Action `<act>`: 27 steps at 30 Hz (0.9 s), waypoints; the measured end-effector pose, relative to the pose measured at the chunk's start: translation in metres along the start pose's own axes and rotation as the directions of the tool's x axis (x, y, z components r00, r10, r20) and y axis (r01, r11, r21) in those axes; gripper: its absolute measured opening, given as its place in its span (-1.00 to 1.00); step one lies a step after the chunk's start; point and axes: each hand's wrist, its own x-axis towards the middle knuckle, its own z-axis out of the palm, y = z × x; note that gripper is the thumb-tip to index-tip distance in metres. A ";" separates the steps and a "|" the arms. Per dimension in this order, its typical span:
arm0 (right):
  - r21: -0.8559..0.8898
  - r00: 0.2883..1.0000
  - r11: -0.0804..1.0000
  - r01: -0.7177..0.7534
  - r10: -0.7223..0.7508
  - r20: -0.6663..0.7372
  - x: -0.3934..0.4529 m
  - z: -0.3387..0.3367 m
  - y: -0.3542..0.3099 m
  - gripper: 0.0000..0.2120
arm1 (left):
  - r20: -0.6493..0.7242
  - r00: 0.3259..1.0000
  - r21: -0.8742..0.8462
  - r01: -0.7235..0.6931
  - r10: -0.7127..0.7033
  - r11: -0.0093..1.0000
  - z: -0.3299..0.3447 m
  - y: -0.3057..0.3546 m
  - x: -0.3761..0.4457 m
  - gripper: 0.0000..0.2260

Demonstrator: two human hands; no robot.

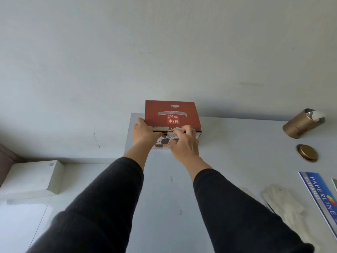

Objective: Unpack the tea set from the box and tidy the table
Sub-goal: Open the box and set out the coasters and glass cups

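Red cardboard tea-set box [172, 114], taped and printed with white characters, sits just above centre frame at the far left corner of the pale grey table [237, 152], close to the wall. Lid not yet lifted, so nothing is unpacked. Left hand [143, 133] wraps the near left corner of the lid edge, probably steadying the carton. Right hand [184, 143] has its fingertips hooked under the torn front lip, curled and pressing on it, likely to pry the flap up; whether a tuck tab is released cannot be told. Both arms reach far forward in black sleeves [102, 207]. At right of frame, well apart from the box: a brass-coloured round canister [300, 124] lying tilted, its flat lid [307, 153] separate below it, white cloth gloves [280, 201] and a blue printed paper pack [321, 194], presumably awaiting tidying.
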 end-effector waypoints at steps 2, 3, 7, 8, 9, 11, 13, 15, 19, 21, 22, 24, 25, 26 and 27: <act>-0.044 1.000 0.999 0.011 -0.011 0.005 -0.004 0.002 0.005 -0.75 | -0.007 1.000 -0.040 0.023 -0.024 0.999 0.002 0.000 -0.001 -0.44; -0.051 1.000 0.999 0.020 -0.020 0.007 -0.006 0.003 0.007 -0.75 | -0.006 0.999 -0.068 0.036 -0.036 0.997 0.003 0.001 -0.001 -0.44; -0.013 0.999 0.999 0.048 -0.047 0.020 0.000 -0.004 0.011 -0.82 | 0.015 0.997 -0.185 0.074 -0.072 0.980 0.003 0.003 0.001 -0.53; 0.017 0.999 0.999 0.041 -0.042 0.008 0.004 -0.008 0.012 -0.88 | 0.007 0.999 -0.219 0.040 -0.039 0.975 0.002 0.002 0.003 -0.60; 0.044 0.999 0.999 0.032 -0.032 -0.005 0.008 -0.011 0.012 -0.94 | -0.012 1.000 -0.244 -0.021 0.018 0.970 0.000 0.002 0.005 -0.66; 0.087 0.999 0.996 0.019 -0.015 -0.038 0.015 -0.015 0.014 -0.96 | -0.067 0.989 -0.263 -0.143 0.130 0.954 -0.005 0.005 0.010 -0.66; 0.111 0.996 0.994 0.023 -0.013 -0.086 0.021 -0.019 0.017 -0.89 | -0.118 0.975 -0.238 -0.213 0.189 0.948 -0.010 0.011 0.018 -0.57; 0.090 0.989 0.996 0.011 0.002 -0.150 0.030 -0.024 0.022 -0.82 | -0.124 0.961 -0.163 -0.267 0.249 0.950 -0.014 0.019 0.030 -0.50; 0.098 0.980 0.980 -0.171 0.180 -0.090 0.055 -0.034 0.032 -0.66 | -0.045 0.944 -0.029 -0.328 0.327 0.944 -0.015 0.033 0.056 -0.42; 0.177 0.960 0.944 -0.280 0.280 0.023 0.069 -0.038 0.037 -0.58 | -0.009 0.951 0.002 -0.309 0.309 0.951 -0.009 0.037 0.069 -0.46; 0.227 0.946 0.918 -0.324 0.312 0.087 0.076 -0.038 0.039 -0.55 | 0.012 0.955 0.005 -0.295 0.295 0.955 -0.006 0.038 0.075 -0.49; 0.316 0.912 0.859 -0.403 0.351 0.212 0.088 -0.039 0.041 -0.52 | 0.046 0.961 0.004 -0.272 0.272 0.962 -0.001 0.035 0.083 -0.53; 0.346 0.892 0.828 -0.441 0.363 0.267 0.093 -0.038 0.043 -0.51 | 0.050 0.964 -0.003 -0.260 0.260 0.966 0.002 0.032 0.087 -0.55; 0.367 0.873 0.801 -0.473 0.372 0.315 0.098 -0.036 0.044 -0.50 | 0.052 0.969 -0.024 -0.242 0.243 0.970 0.004 0.029 0.090 -0.55; 0.385 0.856 0.775 -0.501 0.378 0.352 0.103 -0.034 0.046 -0.49 | 0.055 0.974 -0.056 -0.215 0.218 0.975 0.006 0.025 0.093 -0.56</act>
